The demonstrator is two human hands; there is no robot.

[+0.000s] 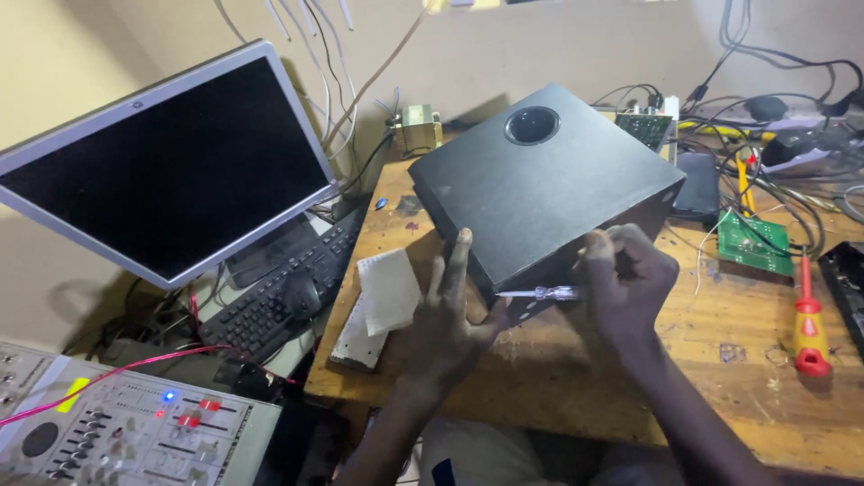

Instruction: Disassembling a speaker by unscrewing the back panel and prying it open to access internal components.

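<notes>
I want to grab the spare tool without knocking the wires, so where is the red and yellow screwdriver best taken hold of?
Grip the red and yellow screwdriver by its thick red handle at the near end, coming from the front table edge. It lies flat, its thin shaft pointing away toward the green circuit board and the tangled wires, so the near side looks freest.

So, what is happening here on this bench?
A person works on a black speaker box that rests on a wooden workbench. The left hand is open and steadies the near edge of the box. The right hand holds a small clear-handled screwdriver, its tip pointing toward the left hand.
</notes>
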